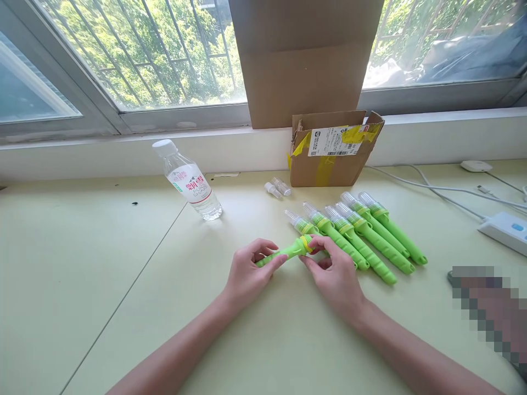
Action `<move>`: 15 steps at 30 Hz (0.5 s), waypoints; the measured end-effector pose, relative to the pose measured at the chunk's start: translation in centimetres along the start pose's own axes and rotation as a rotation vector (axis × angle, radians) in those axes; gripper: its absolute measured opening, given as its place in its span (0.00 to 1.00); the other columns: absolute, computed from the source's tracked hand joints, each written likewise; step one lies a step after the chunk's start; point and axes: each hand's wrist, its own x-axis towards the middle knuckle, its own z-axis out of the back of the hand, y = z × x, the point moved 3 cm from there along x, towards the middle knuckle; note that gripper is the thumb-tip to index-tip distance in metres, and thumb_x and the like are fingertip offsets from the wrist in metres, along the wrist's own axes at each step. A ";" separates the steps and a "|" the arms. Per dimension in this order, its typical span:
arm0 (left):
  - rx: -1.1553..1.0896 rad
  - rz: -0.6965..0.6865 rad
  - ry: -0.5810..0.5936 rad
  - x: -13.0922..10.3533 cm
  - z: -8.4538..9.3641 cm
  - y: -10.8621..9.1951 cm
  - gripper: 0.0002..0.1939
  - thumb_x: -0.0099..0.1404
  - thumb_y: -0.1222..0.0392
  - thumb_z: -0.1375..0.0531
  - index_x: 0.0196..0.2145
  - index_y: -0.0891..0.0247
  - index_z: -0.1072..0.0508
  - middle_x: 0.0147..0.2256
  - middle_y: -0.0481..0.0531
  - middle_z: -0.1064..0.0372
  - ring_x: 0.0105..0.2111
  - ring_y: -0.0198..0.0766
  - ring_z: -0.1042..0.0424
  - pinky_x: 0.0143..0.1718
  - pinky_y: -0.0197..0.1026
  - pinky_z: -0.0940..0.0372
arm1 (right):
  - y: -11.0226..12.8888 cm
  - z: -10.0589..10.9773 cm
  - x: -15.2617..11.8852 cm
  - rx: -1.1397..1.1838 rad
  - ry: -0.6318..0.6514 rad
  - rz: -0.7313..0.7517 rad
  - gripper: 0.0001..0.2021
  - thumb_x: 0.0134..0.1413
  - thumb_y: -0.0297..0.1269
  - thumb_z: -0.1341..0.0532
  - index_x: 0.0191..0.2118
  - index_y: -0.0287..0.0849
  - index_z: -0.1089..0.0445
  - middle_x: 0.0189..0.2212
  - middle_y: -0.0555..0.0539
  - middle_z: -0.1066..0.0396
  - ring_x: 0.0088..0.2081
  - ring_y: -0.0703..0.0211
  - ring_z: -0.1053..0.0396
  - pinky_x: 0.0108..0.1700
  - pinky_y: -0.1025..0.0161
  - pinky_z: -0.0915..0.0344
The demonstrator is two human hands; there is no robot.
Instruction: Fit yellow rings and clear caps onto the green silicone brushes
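Between my hands is a green plastic handle [291, 252] with a ribbed grip and a yellow ring at its right end. My left hand [253, 269] is closed around the grip, holding it nearly level above the table. At the other end, the fingers of my right hand [337, 271] pinch the head by the yellow ring and partly hide it. No clear cap shows on this one. Just beyond my right hand lie several similar green handles with clear caps [373, 255], side by side at a slant. Two small clear plastic pieces [281, 186] lie farther back.
A labelled water bottle [193, 185] stands at the back left. An open cardboard box [329, 159] sits against the window wall. White cables and a power strip [504, 230] are at the right, with a pixelated object [494, 312] nearer me. A seam crosses the pale table [135, 285].
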 end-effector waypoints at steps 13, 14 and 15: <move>-0.106 0.181 0.133 0.4 0.2 0.0 0.19 0.56 0.48 0.36 0.41 0.58 0.35 0.28 0.43 0.37 0.16 0.27 0.36 0.09 0.29 0.46 | 0.0 -0.2 -0.1 -0.025 0.010 0.027 0.04 0.53 0.32 0.39 0.34 0.44 0.36 0.43 0.46 0.30 0.33 0.59 0.31 0.25 0.65 0.35; -0.116 0.169 0.136 0.4 0.2 0.0 0.21 0.55 0.49 0.35 0.43 0.57 0.36 0.30 0.44 0.37 0.16 0.27 0.36 0.09 0.29 0.46 | 0.0 -0.1 -0.1 -0.021 -0.002 0.034 0.04 0.53 0.32 0.39 0.34 0.44 0.36 0.43 0.46 0.30 0.34 0.58 0.30 0.25 0.65 0.34; -0.127 0.152 0.140 0.4 0.2 0.0 0.23 0.53 0.50 0.33 0.44 0.56 0.37 0.33 0.44 0.37 0.17 0.26 0.36 0.10 0.28 0.45 | 0.1 -0.1 -0.2 -0.017 -0.014 0.040 0.04 0.54 0.32 0.39 0.33 0.44 0.36 0.44 0.46 0.30 0.36 0.57 0.30 0.25 0.65 0.34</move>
